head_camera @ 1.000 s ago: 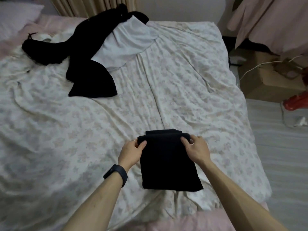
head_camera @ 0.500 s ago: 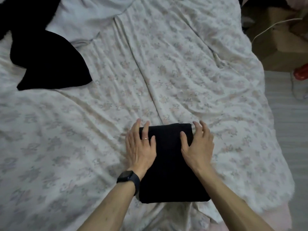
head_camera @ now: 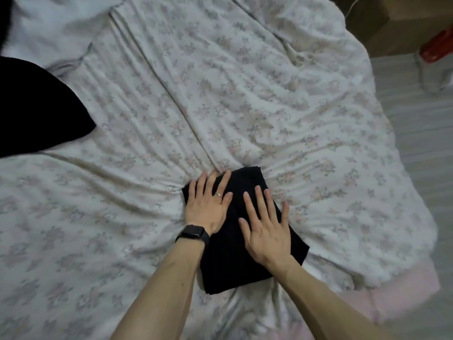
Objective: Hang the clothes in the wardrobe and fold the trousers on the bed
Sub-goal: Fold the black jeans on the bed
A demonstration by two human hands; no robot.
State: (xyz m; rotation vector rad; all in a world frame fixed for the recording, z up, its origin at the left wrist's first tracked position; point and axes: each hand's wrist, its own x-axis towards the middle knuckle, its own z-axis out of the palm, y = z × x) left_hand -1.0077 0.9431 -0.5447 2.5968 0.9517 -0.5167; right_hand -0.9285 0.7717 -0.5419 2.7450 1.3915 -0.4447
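Note:
Black trousers (head_camera: 230, 263), folded into a small rectangle, lie on the floral bed cover (head_camera: 220, 99) near the bed's front edge. My left hand (head_camera: 207, 204) lies flat with straight fingers on the fold's upper left part, partly over its edge. My right hand (head_camera: 266, 225) presses flat on the right half, fingers spread. Both palms face down and hold nothing.
A black garment (head_camera: 36, 109) lies at the left edge of the bed, with a white garment (head_camera: 49, 28) behind it. A cardboard box (head_camera: 392, 23) and a red object (head_camera: 438, 45) sit on the floor at the upper right. The bed's right edge drops to a pale floor (head_camera: 426, 133).
Both hands went from pinching the fold's top corners to lying flat on it. The folded trousers have turned slightly, and the view has dipped closer to the bed.

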